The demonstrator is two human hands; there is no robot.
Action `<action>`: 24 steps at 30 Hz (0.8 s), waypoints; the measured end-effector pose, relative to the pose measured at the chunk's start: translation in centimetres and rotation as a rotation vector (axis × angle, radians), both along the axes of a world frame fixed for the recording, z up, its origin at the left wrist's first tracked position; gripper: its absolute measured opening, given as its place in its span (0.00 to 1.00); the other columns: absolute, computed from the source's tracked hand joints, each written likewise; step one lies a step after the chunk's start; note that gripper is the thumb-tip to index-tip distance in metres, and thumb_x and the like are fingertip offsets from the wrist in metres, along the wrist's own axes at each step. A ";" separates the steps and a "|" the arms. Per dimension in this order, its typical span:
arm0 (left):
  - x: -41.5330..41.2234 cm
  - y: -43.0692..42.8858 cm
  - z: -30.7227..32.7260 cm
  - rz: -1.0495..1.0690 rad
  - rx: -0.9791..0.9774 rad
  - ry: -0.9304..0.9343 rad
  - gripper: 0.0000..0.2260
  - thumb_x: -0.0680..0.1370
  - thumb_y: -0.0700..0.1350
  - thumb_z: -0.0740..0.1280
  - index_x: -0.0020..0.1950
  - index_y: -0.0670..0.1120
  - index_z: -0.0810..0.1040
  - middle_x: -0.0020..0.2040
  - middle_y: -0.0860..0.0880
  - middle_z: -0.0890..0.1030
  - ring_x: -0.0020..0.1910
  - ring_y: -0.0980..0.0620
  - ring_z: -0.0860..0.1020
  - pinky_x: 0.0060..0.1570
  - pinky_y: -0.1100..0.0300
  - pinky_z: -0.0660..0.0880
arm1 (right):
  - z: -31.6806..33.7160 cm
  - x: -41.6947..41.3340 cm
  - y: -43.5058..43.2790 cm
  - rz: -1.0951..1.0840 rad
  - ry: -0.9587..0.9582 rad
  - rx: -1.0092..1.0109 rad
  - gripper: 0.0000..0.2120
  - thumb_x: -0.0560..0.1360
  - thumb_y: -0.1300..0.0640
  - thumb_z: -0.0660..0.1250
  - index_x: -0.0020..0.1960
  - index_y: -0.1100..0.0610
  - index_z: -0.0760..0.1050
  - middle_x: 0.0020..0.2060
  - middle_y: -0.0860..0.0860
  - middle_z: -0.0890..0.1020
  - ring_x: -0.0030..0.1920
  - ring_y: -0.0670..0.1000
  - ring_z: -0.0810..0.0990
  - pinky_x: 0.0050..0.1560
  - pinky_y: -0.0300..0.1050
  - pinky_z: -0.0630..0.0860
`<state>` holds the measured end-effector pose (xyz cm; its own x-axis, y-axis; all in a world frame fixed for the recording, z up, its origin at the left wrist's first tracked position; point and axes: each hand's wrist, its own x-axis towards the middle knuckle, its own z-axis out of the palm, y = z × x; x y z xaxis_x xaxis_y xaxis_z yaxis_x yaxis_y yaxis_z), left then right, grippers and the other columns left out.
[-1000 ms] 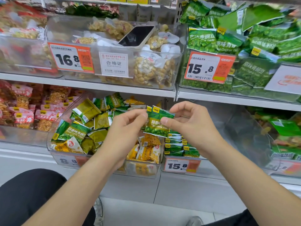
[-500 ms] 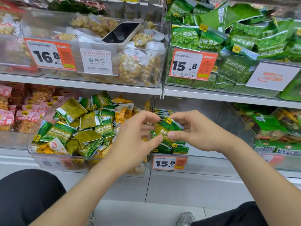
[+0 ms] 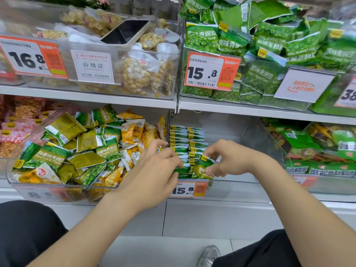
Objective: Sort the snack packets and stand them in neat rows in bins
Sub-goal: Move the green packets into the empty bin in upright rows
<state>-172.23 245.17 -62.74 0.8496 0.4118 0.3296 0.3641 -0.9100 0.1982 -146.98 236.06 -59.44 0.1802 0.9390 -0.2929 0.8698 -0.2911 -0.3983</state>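
Garlic pea packet stood at the front end of the right-hand of two standing rows, just behind the front wall of the clear bin and above the 15.8 price tag. It leaned a little instead of standing square with the packets behind it.

It looked like a small pillow pouch of thin glossy film, so I judged it very light, soft and crinkly, and likely to slip under a loose pinch. The peas inside would probably crush if the belly were squeezed. The flat crimped seam along the top edge, or the two side edges, seemed the safest places to hold it. The packets behind had nothing stiff bracing them and would probably topple forward if they were let go.

The right hand came in from the bin's right side, wrist low, with the thumb and bent fingers pinching the packet at its upper right corner. The left hand reached across the corner shared with the mixed bin, with its fingertips curled down onto the front packets of the left row. It seemed to be steadying them, but I could not tell whether it pinched one or only pressed on them
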 end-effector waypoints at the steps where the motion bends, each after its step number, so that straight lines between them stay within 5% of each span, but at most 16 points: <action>1: 0.0 0.0 -0.1 -0.001 0.004 0.007 0.10 0.81 0.50 0.67 0.61 0.57 0.82 0.58 0.60 0.80 0.73 0.47 0.61 0.69 0.48 0.71 | 0.1 0.2 0.1 0.006 -0.035 0.019 0.10 0.74 0.48 0.79 0.47 0.41 0.78 0.50 0.50 0.83 0.42 0.52 0.87 0.52 0.54 0.83; 3: 0.0 0.1 -0.2 0.001 0.001 0.014 0.09 0.81 0.50 0.67 0.59 0.57 0.83 0.57 0.60 0.80 0.73 0.46 0.61 0.69 0.46 0.72 | 0.3 0.3 0.2 0.005 -0.121 0.064 0.10 0.74 0.45 0.79 0.47 0.39 0.77 0.51 0.47 0.83 0.54 0.53 0.82 0.59 0.52 0.79; 6: 0.0 0.2 -0.3 0.000 0.000 0.025 0.09 0.81 0.50 0.66 0.59 0.57 0.83 0.57 0.61 0.80 0.73 0.46 0.60 0.68 0.46 0.71 | 0.6 0.4 0.0 -0.012 -0.193 0.036 0.16 0.73 0.46 0.79 0.59 0.45 0.83 0.55 0.47 0.83 0.61 0.52 0.77 0.62 0.51 0.76; 8: 0.0 0.3 -0.4 -0.003 -0.003 0.032 0.09 0.81 0.51 0.66 0.60 0.57 0.83 0.57 0.61 0.80 0.73 0.46 0.60 0.69 0.46 0.71 | 0.5 -0.1 -0.1 -0.007 -0.226 -0.032 0.20 0.72 0.47 0.80 0.63 0.47 0.83 0.55 0.47 0.83 0.59 0.51 0.78 0.61 0.51 0.78; 14: 0.1 0.4 -0.5 -0.013 -0.021 0.026 0.09 0.82 0.50 0.65 0.59 0.58 0.83 0.54 0.61 0.79 0.72 0.46 0.60 0.68 0.45 0.71 | -0.7 -1.6 0.8 0.007 -0.225 -0.080 0.12 0.68 0.50 0.82 0.49 0.46 0.84 0.41 0.47 0.81 0.42 0.43 0.80 0.48 0.50 0.82; 17: 0.1 0.5 -0.7 -0.020 -0.024 0.032 0.10 0.82 0.50 0.64 0.59 0.58 0.83 0.53 0.61 0.79 0.71 0.47 0.61 0.69 0.45 0.70 | -0.7 -1.2 1.2 -0.058 -0.157 -0.117 0.12 0.67 0.57 0.83 0.43 0.47 0.81 0.42 0.50 0.84 0.36 0.50 0.87 0.43 0.47 0.84; 21: 0.1 0.6 -0.6 -0.040 -0.028 0.025 0.10 0.83 0.49 0.63 0.58 0.57 0.83 0.49 0.61 0.78 0.69 0.47 0.62 0.69 0.45 0.70 | -0.5 -1.8 1.1 -0.037 -0.133 -0.211 0.11 0.69 0.64 0.81 0.38 0.53 0.81 0.26 0.44 0.83 0.34 0.53 0.88 0.42 0.42 0.81; 24: 0.0 0.5 -0.5 -0.046 -0.036 0.010 0.09 0.82 0.48 0.64 0.58 0.56 0.83 0.47 0.62 0.76 0.67 0.48 0.62 0.69 0.45 0.70 | -0.8 -2.5 1.5 -0.038 -0.114 -0.201 0.11 0.70 0.70 0.77 0.39 0.56 0.83 0.35 0.50 0.83 0.34 0.56 0.88 0.42 0.49 0.86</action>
